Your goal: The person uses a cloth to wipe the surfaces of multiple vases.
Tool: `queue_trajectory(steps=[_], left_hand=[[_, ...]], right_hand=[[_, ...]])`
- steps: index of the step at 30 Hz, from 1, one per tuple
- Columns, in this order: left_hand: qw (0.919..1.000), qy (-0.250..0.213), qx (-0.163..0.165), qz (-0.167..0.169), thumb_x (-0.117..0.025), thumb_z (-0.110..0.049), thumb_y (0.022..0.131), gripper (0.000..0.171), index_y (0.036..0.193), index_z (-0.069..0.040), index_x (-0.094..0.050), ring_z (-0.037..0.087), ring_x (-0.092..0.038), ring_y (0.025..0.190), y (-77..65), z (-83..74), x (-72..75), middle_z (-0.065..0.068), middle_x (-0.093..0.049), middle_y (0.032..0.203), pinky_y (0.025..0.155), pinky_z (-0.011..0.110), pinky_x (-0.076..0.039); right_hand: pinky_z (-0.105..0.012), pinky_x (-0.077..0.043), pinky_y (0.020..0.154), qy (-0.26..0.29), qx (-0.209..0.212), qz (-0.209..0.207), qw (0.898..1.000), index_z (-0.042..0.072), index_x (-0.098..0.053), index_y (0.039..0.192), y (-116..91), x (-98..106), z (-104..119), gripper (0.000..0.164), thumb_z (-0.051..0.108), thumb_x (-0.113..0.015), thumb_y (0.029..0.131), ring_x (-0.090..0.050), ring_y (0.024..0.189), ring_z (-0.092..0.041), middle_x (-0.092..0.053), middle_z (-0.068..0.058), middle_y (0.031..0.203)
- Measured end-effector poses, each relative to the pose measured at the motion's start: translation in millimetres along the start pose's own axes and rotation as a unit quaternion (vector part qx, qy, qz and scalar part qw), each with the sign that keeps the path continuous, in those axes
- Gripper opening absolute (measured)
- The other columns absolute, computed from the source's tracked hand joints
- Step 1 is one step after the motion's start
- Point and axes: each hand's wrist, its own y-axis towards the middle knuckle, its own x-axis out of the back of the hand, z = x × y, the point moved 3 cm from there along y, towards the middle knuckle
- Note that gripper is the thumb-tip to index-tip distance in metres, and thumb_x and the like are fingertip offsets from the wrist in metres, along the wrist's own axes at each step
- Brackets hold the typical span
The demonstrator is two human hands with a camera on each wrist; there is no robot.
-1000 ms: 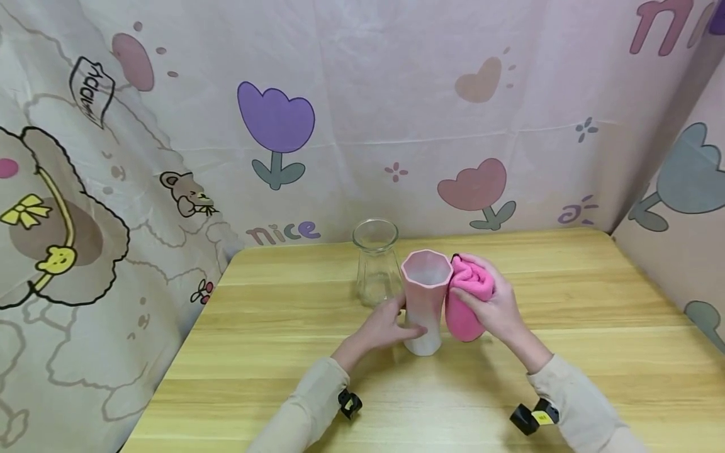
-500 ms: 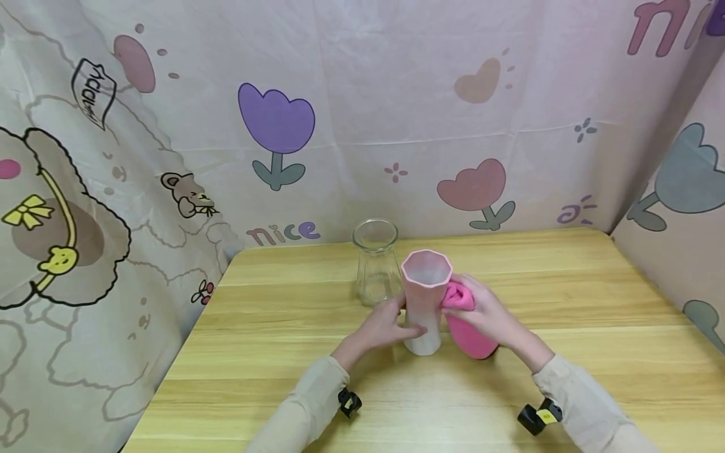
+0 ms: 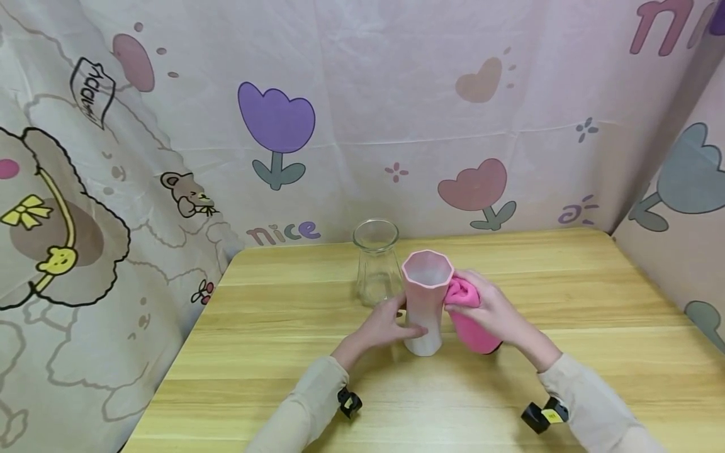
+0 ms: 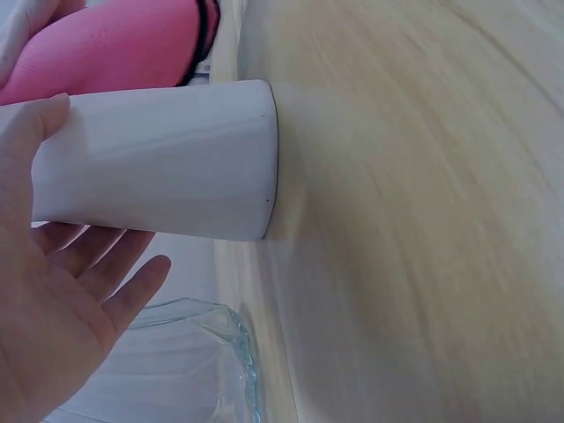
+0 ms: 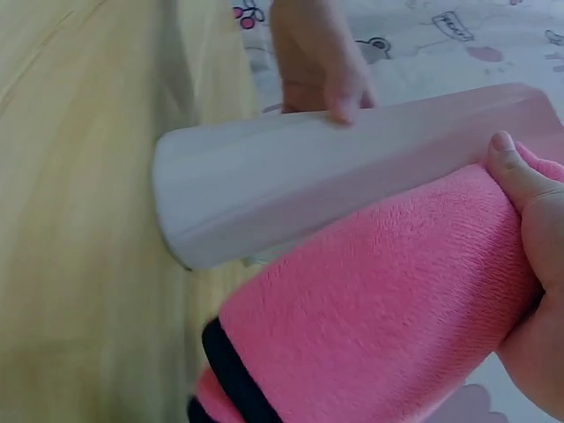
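A pink-to-white vase [image 3: 425, 308] with a faceted rim stands upright on the wooden table. My left hand [image 3: 385, 324] holds it around the lower body, thumb in front and fingers behind, as the left wrist view also shows. In my right hand [image 3: 489, 308] is a folded bright pink cloth [image 5: 379, 300] with a black edge, gripped near its top. The cloth is right against the vase's right side, just below the rim, and its lower part hangs down beside the vase. Some fingers of the right hand are hidden behind the cloth.
A clear glass vase [image 3: 377, 264] stands behind and left of the pink one, close to the left hand. The wooden table [image 3: 272, 352] ends at a printed fabric backdrop [image 3: 362, 113] at the back and sides.
My right hand has moved the cloth down along the vase's right side from near rim height, then slightly up and right. The left hand and both vases have stayed in place.
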Motion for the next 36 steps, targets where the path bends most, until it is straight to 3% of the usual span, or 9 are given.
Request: queue_trajectory(steps=[9, 18, 23, 27, 31, 36], left_hand=[[1.0000, -0.007, 0.003, 0.002, -0.074, -0.034, 0.073, 0.065, 0.128, -0.012, -0.046, 0.016, -0.054, 0.107, 0.1, -0.3, 0.3, 0.004, -0.056, 0.121, 0.091, 0.035, -0.045], [0.9998, -0.019, 0.006, 0.008, -0.075, -0.032, 0.073, 0.066, 0.128, -0.012, -0.046, 0.016, -0.054, 0.106, 0.3, 0.5, 0.7, 0.003, -0.056, 0.122, 0.091, 0.036, -0.046], [0.9997, -0.024, 0.003, 0.009, -0.075, -0.032, 0.073, 0.064, 0.127, -0.011, -0.048, 0.015, -0.055, 0.105, 0.5, 1.3, 1.2, 0.003, -0.057, 0.121, 0.091, 0.036, -0.045], [0.9997, -0.019, 0.000, 0.012, -0.074, -0.034, 0.073, 0.065, 0.128, -0.012, -0.047, 0.015, -0.054, 0.105, 1.1, 2.0, 1.2, 0.003, -0.057, 0.122, 0.091, 0.035, -0.045], [0.9997, -0.019, -0.001, 0.013, -0.074, -0.036, 0.073, 0.067, 0.129, -0.012, -0.046, 0.014, -0.054, 0.106, 1.8, 1.9, 0.9, 0.003, -0.056, 0.122, 0.091, 0.034, -0.045], [0.9998, -0.014, 0.001, 0.013, -0.074, -0.034, 0.073, 0.067, 0.129, -0.012, -0.046, 0.015, -0.054, 0.106, 1.1, 0.8, 1.6, 0.004, -0.057, 0.122, 0.092, 0.035, -0.044]], right_hand=[[-0.036, -0.050, 0.081, -0.076, -0.002, 0.114, 0.991, 0.006, -0.054, 0.119, -8, -21, -22, 0.050, 0.026, -0.072, 0.077, -0.057, 0.097, -0.018, -0.061, -0.004, 0.108], [-0.031, -0.050, 0.076, -0.079, -0.007, 0.132, 0.988, 0.009, -0.057, 0.114, -8, -23, -24, 0.046, 0.030, -0.072, 0.076, -0.056, 0.089, -0.011, -0.060, 0.002, 0.100], [-0.035, -0.050, 0.078, -0.129, -0.022, 0.183, 0.974, 0.011, -0.059, 0.111, -11, -33, -32, 0.043, 0.031, -0.073, 0.075, -0.059, 0.089, -0.013, -0.062, 0.005, 0.097], [-0.037, -0.050, 0.077, -0.160, -0.017, 0.216, 0.963, 0.008, -0.061, 0.110, -15, -38, -35, 0.044, 0.032, -0.072, 0.074, -0.061, 0.089, -0.019, -0.064, 0.000, 0.097], [-0.041, -0.049, 0.083, -0.120, -0.032, 0.203, 0.971, 0.002, -0.057, 0.115, -13, -29, -32, 0.049, 0.028, -0.072, 0.076, -0.059, 0.097, -0.024, -0.063, -0.007, 0.106], [-0.043, -0.049, 0.085, -0.045, -0.043, 0.121, 0.991, -0.003, -0.050, 0.122, 0, -2, -17, 0.052, 0.020, -0.069, 0.080, -0.057, 0.100, -0.025, -0.061, -0.012, 0.109]])
